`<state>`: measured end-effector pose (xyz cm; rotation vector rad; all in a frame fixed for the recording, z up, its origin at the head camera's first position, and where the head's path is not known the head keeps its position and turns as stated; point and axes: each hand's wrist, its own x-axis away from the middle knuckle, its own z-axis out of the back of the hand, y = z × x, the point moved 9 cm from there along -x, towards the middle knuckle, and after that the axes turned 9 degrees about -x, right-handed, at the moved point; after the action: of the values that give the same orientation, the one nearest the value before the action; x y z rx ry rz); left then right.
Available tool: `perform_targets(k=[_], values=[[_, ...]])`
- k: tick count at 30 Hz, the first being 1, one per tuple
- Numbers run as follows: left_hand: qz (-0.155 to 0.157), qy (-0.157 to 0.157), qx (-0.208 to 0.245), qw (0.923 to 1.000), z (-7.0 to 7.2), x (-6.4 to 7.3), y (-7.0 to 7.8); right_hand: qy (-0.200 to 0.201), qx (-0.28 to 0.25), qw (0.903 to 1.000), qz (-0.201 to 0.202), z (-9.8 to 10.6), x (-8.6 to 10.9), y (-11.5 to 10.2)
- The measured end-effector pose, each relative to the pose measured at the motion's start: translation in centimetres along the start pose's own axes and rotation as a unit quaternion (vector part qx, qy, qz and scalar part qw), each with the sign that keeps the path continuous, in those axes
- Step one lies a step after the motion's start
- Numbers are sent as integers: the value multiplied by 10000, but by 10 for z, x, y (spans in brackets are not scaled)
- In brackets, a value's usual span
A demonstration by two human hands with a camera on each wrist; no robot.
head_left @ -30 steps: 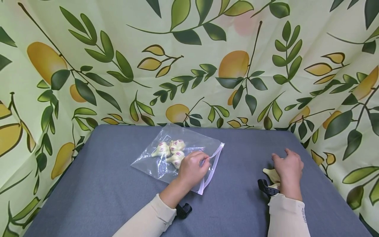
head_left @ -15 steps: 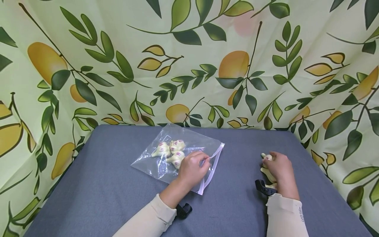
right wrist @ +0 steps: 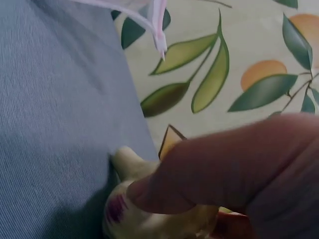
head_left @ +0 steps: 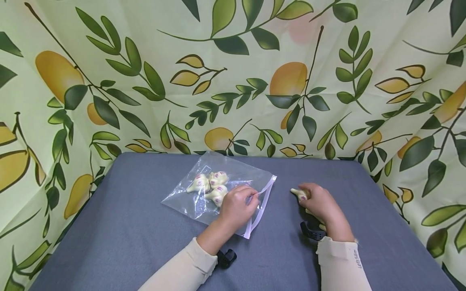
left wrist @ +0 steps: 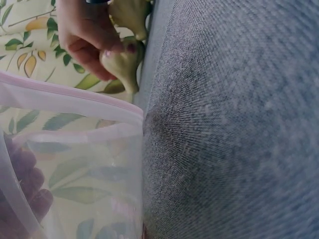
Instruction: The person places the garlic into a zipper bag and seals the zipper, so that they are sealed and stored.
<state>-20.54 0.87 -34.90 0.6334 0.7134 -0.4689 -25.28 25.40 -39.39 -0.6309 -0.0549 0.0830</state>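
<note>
A clear zip bag (head_left: 236,163) lies on the grey table with three garlic bulbs (head_left: 199,183) showing inside. My left hand (head_left: 238,207) pinches the bag's lilac zip edge and lifts it, so the mouth gapes in the left wrist view, with fingers (left wrist: 33,185) seen through the plastic. To the right, my right hand (head_left: 322,203) grips another garlic bulb (head_left: 300,194), thumb laid over it in the right wrist view, its stem pointing left toward the bag. Behind that hand, partly hidden by it, is more garlic (left wrist: 130,16).
The grey cloth-covered table (head_left: 131,226) ends at a fabric backdrop (head_left: 240,60) printed with leaves and fruit, which also rises along both sides. Dark wrist straps (head_left: 226,258) with cameras sit below both hands.
My right hand has closed on a garlic bulb at the right and carried it left toward the bag. My left hand and the bag have stayed in place.
</note>
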Motion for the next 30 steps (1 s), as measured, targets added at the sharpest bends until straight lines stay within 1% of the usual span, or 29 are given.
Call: perform_targets(k=[5,10,14,18,23,27,30], values=[[14,-51,-16,10000,-2,0,0,-207,-162,9990,355,-10,-1,-13],[21,-93,-23,10000,-4,0,-1,-227,-381,9958,799,-15,-1,-22],[50,-104,4,9999,-4,0,-1,-304,-604,9928,994,-18,-1,-26],[42,-86,-12,10000,-3,0,-1,-407,-824,9924,820,-22,-2,-24],[14,-64,8,10000,-2,0,-1,-537,-1263,9890,542,-29,-6,-18],[42,-111,13,9999,-3,0,-2,-530,-1552,9858,356,-34,-8,-12],[43,-126,4,9999,-3,0,-2,-473,-1602,9853,356,-36,-9,-11]])
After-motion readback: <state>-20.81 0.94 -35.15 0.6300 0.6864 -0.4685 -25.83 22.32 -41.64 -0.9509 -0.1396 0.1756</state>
